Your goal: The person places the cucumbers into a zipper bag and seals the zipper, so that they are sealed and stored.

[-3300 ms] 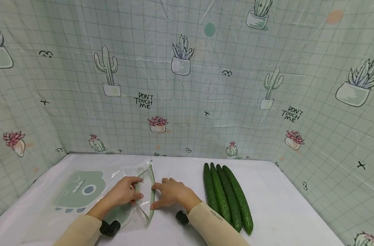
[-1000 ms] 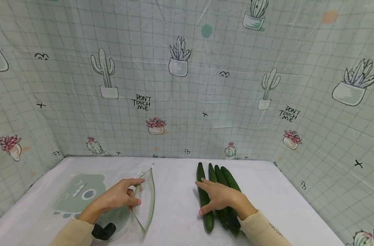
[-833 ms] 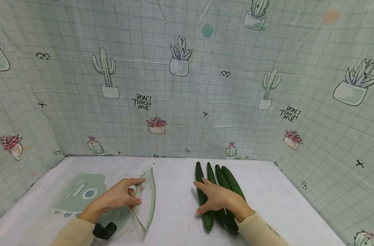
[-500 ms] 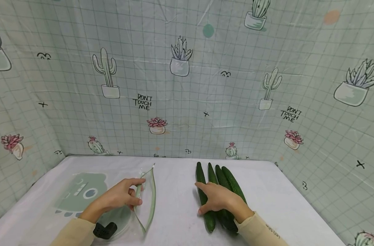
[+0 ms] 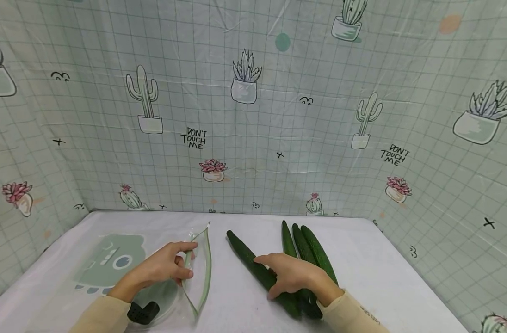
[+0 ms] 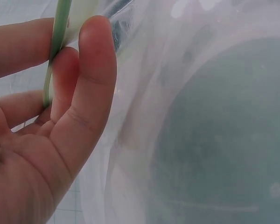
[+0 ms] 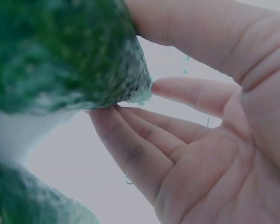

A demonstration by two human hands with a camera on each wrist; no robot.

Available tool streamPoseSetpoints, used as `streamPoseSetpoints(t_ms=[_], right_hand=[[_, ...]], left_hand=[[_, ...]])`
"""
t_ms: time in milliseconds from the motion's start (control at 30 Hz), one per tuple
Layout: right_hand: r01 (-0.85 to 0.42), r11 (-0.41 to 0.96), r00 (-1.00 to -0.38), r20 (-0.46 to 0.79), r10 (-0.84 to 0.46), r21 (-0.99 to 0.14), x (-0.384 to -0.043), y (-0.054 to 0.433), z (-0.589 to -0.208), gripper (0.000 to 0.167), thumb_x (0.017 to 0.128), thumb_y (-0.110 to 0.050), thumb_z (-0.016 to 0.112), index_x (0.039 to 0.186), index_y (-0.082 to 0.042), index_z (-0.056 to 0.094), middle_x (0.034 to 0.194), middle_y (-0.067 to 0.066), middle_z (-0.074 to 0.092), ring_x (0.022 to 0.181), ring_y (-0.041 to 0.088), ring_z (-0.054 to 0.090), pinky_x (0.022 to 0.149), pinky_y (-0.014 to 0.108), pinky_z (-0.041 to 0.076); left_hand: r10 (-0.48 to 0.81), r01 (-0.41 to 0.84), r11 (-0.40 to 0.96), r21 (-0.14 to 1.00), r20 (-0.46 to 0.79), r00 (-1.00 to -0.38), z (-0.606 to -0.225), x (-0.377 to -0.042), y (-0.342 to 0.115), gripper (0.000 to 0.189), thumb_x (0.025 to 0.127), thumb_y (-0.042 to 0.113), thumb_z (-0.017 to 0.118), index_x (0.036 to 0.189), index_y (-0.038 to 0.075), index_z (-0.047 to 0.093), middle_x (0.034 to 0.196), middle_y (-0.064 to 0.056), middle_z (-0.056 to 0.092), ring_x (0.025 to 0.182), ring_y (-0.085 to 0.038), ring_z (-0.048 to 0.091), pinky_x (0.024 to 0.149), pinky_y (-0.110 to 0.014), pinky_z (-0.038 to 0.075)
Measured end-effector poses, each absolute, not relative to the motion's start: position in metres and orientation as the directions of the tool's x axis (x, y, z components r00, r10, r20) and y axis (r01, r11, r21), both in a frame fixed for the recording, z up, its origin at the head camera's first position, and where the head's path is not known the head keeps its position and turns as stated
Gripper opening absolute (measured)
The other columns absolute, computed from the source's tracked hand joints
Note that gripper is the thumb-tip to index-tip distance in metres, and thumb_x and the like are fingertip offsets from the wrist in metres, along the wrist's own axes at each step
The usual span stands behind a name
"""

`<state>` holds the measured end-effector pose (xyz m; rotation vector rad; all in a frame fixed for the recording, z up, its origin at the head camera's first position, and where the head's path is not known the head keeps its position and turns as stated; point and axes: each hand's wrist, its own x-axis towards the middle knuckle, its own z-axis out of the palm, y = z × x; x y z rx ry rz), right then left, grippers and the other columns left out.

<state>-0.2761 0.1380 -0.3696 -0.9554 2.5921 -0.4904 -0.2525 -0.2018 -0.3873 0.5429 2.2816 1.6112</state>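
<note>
Our left hand [image 5: 167,264] pinched the bag [image 5: 108,263] by its green edge [image 6: 61,23]; our right hand [image 5: 293,274] gripped a cucumber [image 5: 253,265] slanting toward the bag from beside the other cucumbers [image 5: 305,246]. We judged the bag limp, the cucumber stiff, fairly heavy, best held mid-length.

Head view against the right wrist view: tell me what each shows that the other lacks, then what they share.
Only the head view shows the left hand holding the edge of a clear printed bag, and the cactus-print backdrop behind the table.

Only the right wrist view shows the palm side of the right hand.

Both show the right hand gripping a cucumber, and at least part of another cucumber.
</note>
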Motion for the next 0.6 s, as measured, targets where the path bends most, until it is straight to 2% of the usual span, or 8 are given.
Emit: streamPoseSetpoints(t_ms=[67,233,400,600], right_hand=[[-0.526,0.732,-0.74,-0.193,-0.645,-0.433,-0.2735,0.136,-0.3698,0.08,0.074,-0.021,0.083,0.143,-0.016,0.044,0.134,0.003,0.053,0.109,0.016,0.058,0.083,0.032,0.051],[-0.446,0.793,-0.802,-0.208,-0.56,-0.415,-0.2679,0.1303,-0.3705,0.077,0.075,-0.026,0.082,0.141,-0.011,0.046,0.12,0.006,0.06,0.112,0.025,0.056,0.084,0.04,0.051],[-0.443,0.795,-0.806,-0.205,-0.555,-0.414,-0.2664,0.1273,-0.3704,0.074,0.077,-0.024,0.081,0.14,-0.009,0.046,0.119,0.008,0.06,0.111,0.027,0.056,0.084,0.041,0.051],[-0.484,0.761,-0.787,-0.167,-0.594,-0.432,-0.2685,0.1282,-0.3719,0.068,0.078,-0.022,0.079,0.138,-0.01,0.049,0.112,0.006,0.062,0.104,0.022,0.059,0.077,0.034,0.051]], left_hand=[[0.459,0.142,0.307,0.941,-0.016,-0.888,-0.3875,-0.2523,-0.2013,0.076,0.083,-0.002,0.069,0.144,-0.014,0.025,0.057,-0.003,0.046,0.056,-0.017,0.052,0.059,-0.045,0.056],[0.448,0.161,0.318,0.934,0.002,-0.894,-0.3878,-0.2523,-0.2006,0.076,0.083,-0.003,0.069,0.144,-0.015,0.025,0.057,-0.004,0.048,0.056,-0.017,0.053,0.058,-0.045,0.057],[0.442,0.162,0.325,0.932,0.001,-0.897,-0.3878,-0.253,-0.2003,0.076,0.083,-0.002,0.069,0.144,-0.015,0.025,0.057,-0.004,0.05,0.057,-0.018,0.054,0.058,-0.044,0.057],[0.435,0.169,0.336,0.927,0.007,-0.9,-0.3896,-0.2542,-0.1994,0.076,0.082,-0.003,0.07,0.143,-0.016,0.026,0.056,-0.004,0.05,0.056,-0.019,0.054,0.056,-0.043,0.056]])
